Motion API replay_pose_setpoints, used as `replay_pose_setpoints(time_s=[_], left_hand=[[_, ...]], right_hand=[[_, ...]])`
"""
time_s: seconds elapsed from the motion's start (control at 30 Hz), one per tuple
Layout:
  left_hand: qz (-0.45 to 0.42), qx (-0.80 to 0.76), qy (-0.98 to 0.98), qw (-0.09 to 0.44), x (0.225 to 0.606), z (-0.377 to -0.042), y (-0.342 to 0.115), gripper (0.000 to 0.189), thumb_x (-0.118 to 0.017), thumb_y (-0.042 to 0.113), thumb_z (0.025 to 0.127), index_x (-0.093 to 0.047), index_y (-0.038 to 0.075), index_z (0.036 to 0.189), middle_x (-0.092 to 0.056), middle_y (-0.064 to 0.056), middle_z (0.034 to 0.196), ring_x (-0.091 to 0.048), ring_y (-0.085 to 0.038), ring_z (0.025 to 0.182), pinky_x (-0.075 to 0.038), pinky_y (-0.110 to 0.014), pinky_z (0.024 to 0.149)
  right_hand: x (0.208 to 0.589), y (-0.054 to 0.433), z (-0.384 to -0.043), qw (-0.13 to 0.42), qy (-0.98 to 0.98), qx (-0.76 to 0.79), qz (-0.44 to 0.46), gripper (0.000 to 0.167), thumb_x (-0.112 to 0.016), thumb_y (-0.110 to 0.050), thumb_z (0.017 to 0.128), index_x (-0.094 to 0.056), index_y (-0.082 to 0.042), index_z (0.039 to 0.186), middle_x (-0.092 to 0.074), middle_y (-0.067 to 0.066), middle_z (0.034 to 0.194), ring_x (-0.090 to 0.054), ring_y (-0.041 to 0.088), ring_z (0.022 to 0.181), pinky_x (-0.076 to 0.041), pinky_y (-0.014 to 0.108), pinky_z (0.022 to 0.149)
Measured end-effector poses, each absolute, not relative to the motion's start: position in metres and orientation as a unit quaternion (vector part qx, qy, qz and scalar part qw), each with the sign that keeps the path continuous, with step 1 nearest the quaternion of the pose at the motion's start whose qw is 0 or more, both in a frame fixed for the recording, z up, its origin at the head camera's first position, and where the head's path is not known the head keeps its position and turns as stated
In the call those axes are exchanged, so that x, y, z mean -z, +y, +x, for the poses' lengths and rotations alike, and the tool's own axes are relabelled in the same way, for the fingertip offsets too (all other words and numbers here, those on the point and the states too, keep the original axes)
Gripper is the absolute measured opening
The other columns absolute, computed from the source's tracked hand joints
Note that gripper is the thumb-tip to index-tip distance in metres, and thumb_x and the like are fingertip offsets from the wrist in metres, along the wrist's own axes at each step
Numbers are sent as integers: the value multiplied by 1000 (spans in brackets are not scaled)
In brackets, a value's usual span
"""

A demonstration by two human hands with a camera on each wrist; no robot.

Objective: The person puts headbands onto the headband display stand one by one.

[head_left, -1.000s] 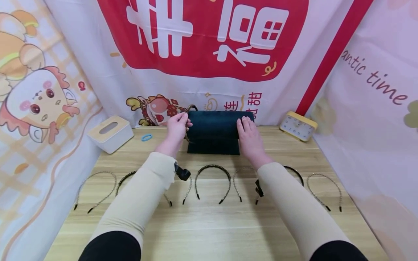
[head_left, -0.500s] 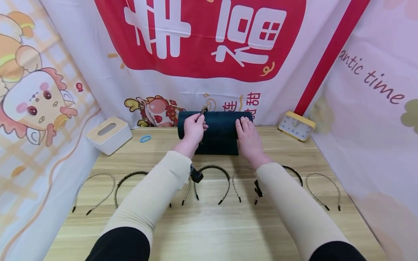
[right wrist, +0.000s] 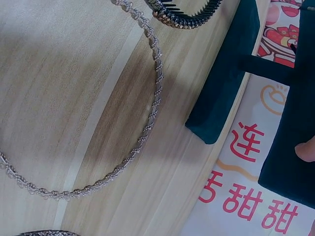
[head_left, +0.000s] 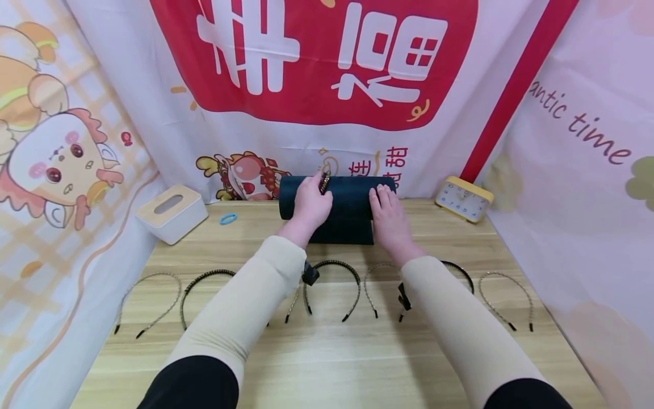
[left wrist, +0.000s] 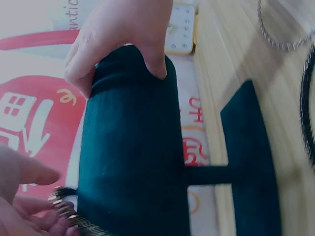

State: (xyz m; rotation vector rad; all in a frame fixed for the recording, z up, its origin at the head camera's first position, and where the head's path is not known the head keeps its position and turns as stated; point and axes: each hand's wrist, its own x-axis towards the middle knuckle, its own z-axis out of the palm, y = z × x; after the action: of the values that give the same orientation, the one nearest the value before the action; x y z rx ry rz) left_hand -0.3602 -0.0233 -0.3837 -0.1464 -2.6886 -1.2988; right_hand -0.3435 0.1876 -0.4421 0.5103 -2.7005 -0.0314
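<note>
A dark green velvet headband stand (head_left: 349, 197), a padded roll on a flat base (head_left: 346, 233), stands at the back of the table. My right hand (head_left: 392, 221) holds the roll's right end, thumb on one side and fingers over the other, as the left wrist view shows. A dark beaded headband (head_left: 325, 182) sits over the roll, left of its middle. Beside it is my left hand (head_left: 310, 204); in the left wrist view its thumb (left wrist: 39, 173) stands away from the headband while the lower fingers (left wrist: 47, 220) touch it.
Several headbands lie in a row across the table, among them a dark one (head_left: 333, 262) in the middle and a pale one (head_left: 516, 280) at far right. A tissue box (head_left: 176, 218), a blue ring (head_left: 228, 218) and a yellow clock (head_left: 465, 197) stand or lie behind.
My left hand has moved right, bringing the headband from the roll's left end further along it. Its pinch has since loosened. The right hand has stayed on the roll.
</note>
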Motion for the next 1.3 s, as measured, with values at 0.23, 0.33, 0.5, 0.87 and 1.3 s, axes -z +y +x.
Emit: replay_pose_setpoints(time_s=[0.23, 0.33, 0.5, 0.87, 1.3], left_hand=[[-174, 223, -954, 101, 384, -357, -43, 61, -68, 23, 94, -44, 19, 150, -41, -6, 150, -37, -30, 133, -33, -48, 103], [-251, 133, -950, 126, 388, -360, -52, 69, -75, 30, 90, -43, 18, 151, -38, -5, 154, -35, -29, 137, -31, -49, 106], [-318, 21, -937, 140, 396, -363, -65, 85, -80, 39, 83, -39, 12, 153, -36, -8, 156, -30, -26, 142, -26, -48, 112], [-346, 20, -923, 166, 403, -362, -57, 84, -80, 36, 84, -39, 9, 151, -40, -7, 154, -32, -26, 142, -25, -45, 114], [-317, 29, -922, 219, 414, -358, -56, 98, -76, 52, 82, -24, 19, 158, -21, -4, 162, -27, -29, 142, -20, -49, 115]], right_hand=[[446, 189, -344, 195, -965, 3, 175, 66, -66, -9, 93, -34, 3, 149, -31, 25, 152, -26, 39, 142, -9, 41, 119], [446, 189, -345, 197, -965, 3, 175, 65, -66, -9, 93, -34, 3, 149, -32, 25, 152, -26, 38, 142, -10, 41, 119], [447, 188, -344, 197, -965, 3, 176, 66, -66, -10, 93, -34, 3, 149, -32, 25, 152, -26, 39, 142, -11, 41, 119], [447, 188, -344, 197, -964, 16, 177, 66, -64, -11, 94, -32, 5, 149, -31, 26, 152, -25, 39, 142, -7, 40, 119], [448, 187, -343, 193, -966, 3, 172, 68, -64, -10, 94, -30, 5, 151, -27, 27, 154, -22, 40, 143, -3, 40, 119]])
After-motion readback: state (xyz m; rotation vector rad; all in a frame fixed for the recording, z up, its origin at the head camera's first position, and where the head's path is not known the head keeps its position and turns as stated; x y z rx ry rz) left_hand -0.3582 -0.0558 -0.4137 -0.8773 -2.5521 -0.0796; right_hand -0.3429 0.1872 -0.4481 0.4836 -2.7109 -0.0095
